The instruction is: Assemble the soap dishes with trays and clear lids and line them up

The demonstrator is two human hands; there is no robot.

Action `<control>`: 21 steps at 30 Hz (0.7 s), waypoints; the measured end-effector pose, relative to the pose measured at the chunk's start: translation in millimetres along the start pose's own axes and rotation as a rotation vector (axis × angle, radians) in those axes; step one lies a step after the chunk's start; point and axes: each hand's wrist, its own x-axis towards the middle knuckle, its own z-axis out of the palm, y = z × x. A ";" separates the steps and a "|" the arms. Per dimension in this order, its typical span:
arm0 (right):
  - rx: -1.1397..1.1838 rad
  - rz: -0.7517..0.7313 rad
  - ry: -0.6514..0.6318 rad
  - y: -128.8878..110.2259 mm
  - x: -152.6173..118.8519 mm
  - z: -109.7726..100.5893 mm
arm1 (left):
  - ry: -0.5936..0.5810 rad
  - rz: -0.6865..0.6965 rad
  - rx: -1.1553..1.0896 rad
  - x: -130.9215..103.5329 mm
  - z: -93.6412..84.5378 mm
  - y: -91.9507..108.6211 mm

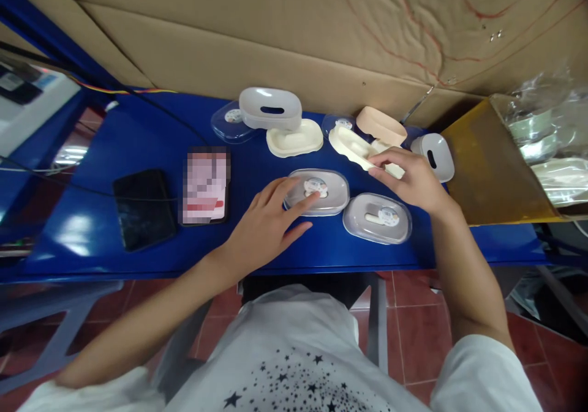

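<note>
- The left hand (266,222) lies flat and spread, fingers apart, with its fingertips (312,199) resting on the lid of the clear lidded box (316,191) near the middle of the blue table (138,136); it grips nothing.
- The right hand (411,179), just right of that box, has its fingers closed around one end of a cream tray (351,146), which is tilted and lifted off the surface.
- A second clear lidded box (377,217) sits just right of and a little nearer than the first, almost touching it.
- Risk, as I judge it: the lid is smooth, glossy plastic, so light fingertip pressure could slide the first box into its neighbour.
- Risk: the tray is held by one end only, so it could tip out of the fingers or knock the beige tray (381,125) just behind it.
- Behind the first box sit a rounded white cover with a slot (271,107) and a shallow cream tray (294,138); all are oval, moulded, matte-looking pieces.
- Well left of the first box lie two flat phones (144,209), one dark and glossy.
- Creased brown cardboard (294,38) backs the table.
</note>
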 end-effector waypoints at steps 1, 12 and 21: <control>0.011 -0.016 0.017 -10.8 0.5 -1.6 | 0.014 -0.037 -0.095 6.5 -1.4 0.3; 0.000 -0.302 -0.089 -63.9 85.5 36.0 | 0.385 -0.740 -1.609 59.8 -41.5 -9.3; -0.248 -0.342 -0.253 9.5 189.3 108.1 | 0.505 -0.818 -1.679 65.8 -49.6 -41.4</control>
